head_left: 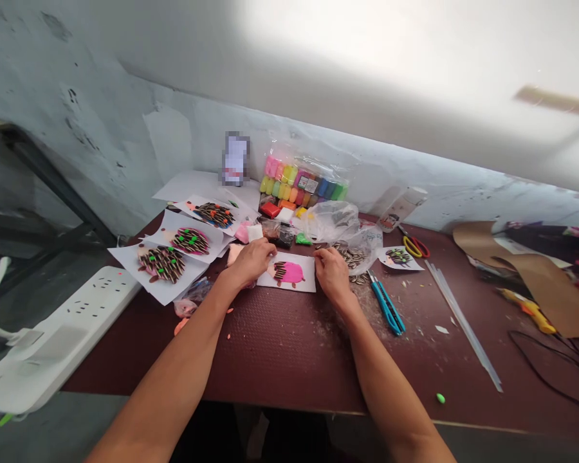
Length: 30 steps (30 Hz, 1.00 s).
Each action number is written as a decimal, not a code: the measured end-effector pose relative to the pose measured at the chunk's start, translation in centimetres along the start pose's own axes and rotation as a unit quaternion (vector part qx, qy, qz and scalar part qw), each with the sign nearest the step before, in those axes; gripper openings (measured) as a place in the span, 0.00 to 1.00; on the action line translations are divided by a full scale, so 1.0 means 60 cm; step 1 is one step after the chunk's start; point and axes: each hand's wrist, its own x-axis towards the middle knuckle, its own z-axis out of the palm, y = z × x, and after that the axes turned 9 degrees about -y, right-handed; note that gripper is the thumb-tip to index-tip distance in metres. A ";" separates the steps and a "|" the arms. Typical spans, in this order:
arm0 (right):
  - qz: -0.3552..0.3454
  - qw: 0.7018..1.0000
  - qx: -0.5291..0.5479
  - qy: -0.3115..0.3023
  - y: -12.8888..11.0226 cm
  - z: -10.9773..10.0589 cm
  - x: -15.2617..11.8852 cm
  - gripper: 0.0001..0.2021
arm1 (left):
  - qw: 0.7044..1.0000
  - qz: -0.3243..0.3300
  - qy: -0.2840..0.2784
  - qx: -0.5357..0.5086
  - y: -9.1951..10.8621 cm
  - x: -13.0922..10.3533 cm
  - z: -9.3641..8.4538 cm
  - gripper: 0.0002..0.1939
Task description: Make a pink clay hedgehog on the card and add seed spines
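Observation:
A small white card [305, 285] lies on the table between my hands. On it is a hedgehog shape of bright pink clay [293, 273], with a pale face at the left and rows of striped sunflower seeds on its front part. My left hand [255, 260] rests at the card's upper left corner, fingers bent together over its edge. By the right edge, my right hand [332, 271] has its thumb and fingertips pinched; anything between them is too small to make out. A pile of sunflower seeds [348, 256] lies in a clear bag just behind this hand.
Finished-looking hedgehog cards [161, 263] overlap at the left, near a white power strip [84, 315]. Coloured clay packs [303, 183] stand against the wall. Rightward lie a blue-handled cutter [387, 305], scissors [415, 246], glue sticks [463, 325] and a yellow glue gun [531, 310].

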 end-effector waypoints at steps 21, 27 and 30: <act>0.073 0.988 -0.103 -0.092 0.007 0.003 0.056 0.18 | 0.999 -0.009 -0.011 -0.030 0.000 -0.006 0.004 0.13; 0.073 0.986 -0.118 -0.096 0.010 -0.002 0.063 0.17 | 0.999 -0.003 -0.006 -0.035 0.003 -0.008 0.004 0.13; 0.057 0.990 -0.108 -0.070 0.007 -0.007 0.055 0.15 | 0.999 -0.003 -0.004 -0.037 0.002 -0.009 0.006 0.13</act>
